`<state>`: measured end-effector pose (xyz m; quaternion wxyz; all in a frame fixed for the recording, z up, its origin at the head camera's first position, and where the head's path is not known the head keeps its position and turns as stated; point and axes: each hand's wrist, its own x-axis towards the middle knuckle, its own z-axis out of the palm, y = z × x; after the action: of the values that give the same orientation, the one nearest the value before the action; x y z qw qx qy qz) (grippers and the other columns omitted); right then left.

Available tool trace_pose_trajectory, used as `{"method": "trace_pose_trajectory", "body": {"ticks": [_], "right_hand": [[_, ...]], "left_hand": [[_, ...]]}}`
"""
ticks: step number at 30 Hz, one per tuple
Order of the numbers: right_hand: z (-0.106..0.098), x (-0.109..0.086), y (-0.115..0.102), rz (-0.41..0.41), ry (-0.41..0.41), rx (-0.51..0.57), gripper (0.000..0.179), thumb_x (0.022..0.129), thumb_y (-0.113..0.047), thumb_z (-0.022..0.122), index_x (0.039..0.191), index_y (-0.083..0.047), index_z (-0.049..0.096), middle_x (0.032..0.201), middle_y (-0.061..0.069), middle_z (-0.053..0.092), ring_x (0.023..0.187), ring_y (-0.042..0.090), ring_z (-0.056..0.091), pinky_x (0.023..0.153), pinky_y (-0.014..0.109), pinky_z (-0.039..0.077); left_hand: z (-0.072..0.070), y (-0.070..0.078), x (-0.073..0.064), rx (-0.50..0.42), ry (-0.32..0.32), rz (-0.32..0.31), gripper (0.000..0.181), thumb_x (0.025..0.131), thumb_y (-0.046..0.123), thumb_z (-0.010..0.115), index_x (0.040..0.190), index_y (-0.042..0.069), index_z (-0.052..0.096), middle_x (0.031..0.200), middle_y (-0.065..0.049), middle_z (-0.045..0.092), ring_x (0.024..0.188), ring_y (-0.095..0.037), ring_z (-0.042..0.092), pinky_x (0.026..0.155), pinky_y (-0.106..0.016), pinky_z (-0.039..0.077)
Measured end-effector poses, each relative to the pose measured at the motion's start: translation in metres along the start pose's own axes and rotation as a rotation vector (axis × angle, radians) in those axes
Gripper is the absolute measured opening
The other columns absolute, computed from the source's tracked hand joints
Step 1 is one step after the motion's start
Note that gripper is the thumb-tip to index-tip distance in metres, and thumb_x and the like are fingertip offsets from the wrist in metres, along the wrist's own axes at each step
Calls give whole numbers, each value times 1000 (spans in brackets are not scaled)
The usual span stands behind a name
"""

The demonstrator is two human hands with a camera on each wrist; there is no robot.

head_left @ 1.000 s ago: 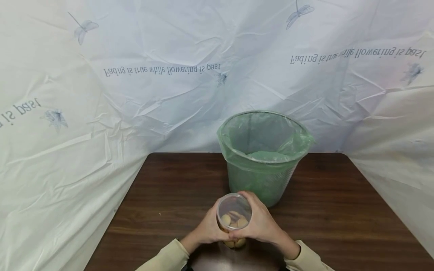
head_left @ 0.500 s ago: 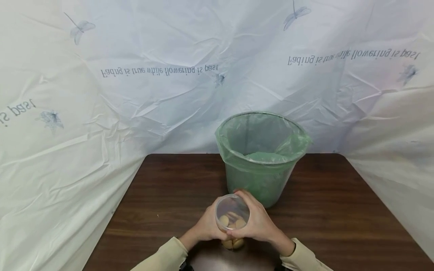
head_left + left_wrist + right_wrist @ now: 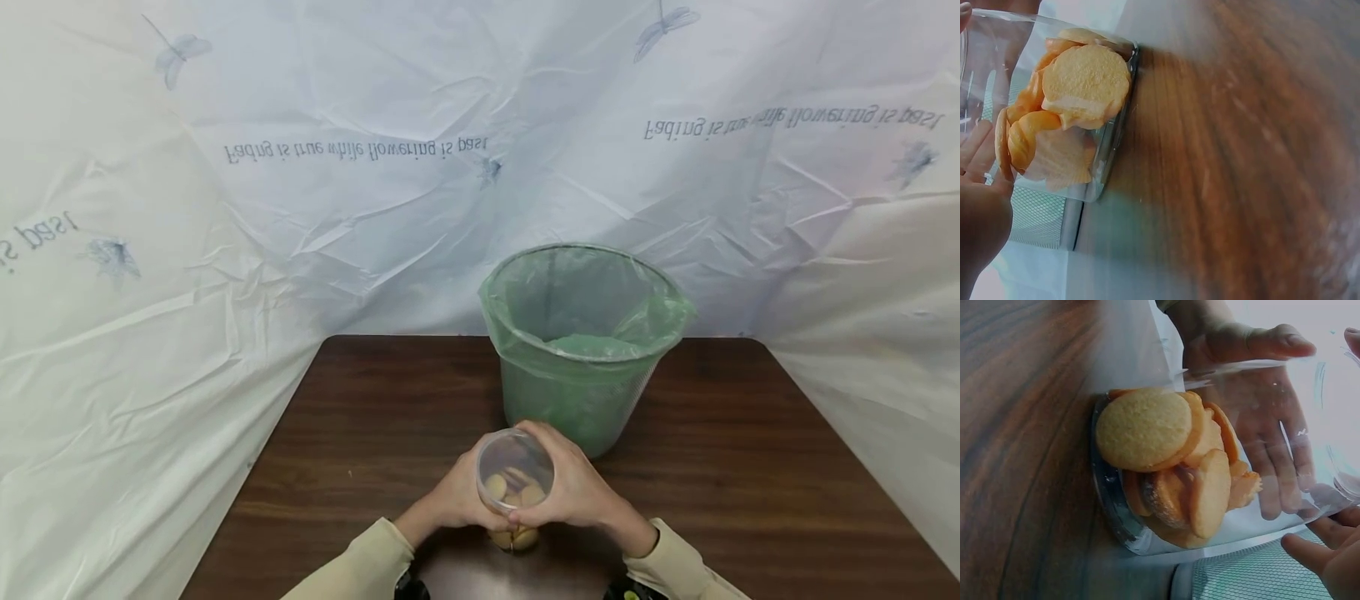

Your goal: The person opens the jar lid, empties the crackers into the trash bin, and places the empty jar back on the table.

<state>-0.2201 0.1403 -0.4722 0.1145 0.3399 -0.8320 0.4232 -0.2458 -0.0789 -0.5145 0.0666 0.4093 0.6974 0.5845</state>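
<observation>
Between my two hands stands a clear plastic jar (image 3: 516,454), upright on the table. Several round golden cookies (image 3: 1144,428) fill its lower part; some look sandwiched or twisted. My left hand (image 3: 459,497) grips the jar's left side, its fingers around the wall. From the right, my right hand (image 3: 579,493) holds it the same way. The thumbs come close together at the near side, below the rim. In the left wrist view the cookies (image 3: 1087,81) show through the wall, near the jar's base. I cannot tell whether a lid covers the top.
A mesh wastebasket (image 3: 570,400) lined with a green bag stands just behind the jar, slightly right. The dark wooden table (image 3: 360,417) reaches back to a white printed curtain (image 3: 360,217), which hangs behind and along both sides.
The view shifts slightly with the head. Both hands keep holding the jar in nearly the same place.
</observation>
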Motion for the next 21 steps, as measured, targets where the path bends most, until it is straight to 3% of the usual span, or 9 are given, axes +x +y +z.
{"method": "trace_pose_trajectory", "body": {"ticks": [14, 21], "right_hand": [[-1, 4, -3, -18, 9, -59, 97, 60, -58, 86, 139, -22, 44, 127, 0, 55, 110, 18, 54, 83, 35, 52], [-2, 4, -3, -5, 9, -59, 97, 59, -58, 87, 138, -19, 45, 128, 0, 54, 110, 19, 54, 83, 35, 52]], "left_hand": [[-4, -4, 0, 29, 2, 25, 104, 61, 13, 91, 147, 15, 32, 136, -12, 53, 117, -28, 56, 99, -36, 49], [-3, -2, 0, 5, -4, -9, 105, 61, 13, 91, 147, 19, 32, 137, -8, 53, 119, -26, 55, 101, -34, 48]]}}
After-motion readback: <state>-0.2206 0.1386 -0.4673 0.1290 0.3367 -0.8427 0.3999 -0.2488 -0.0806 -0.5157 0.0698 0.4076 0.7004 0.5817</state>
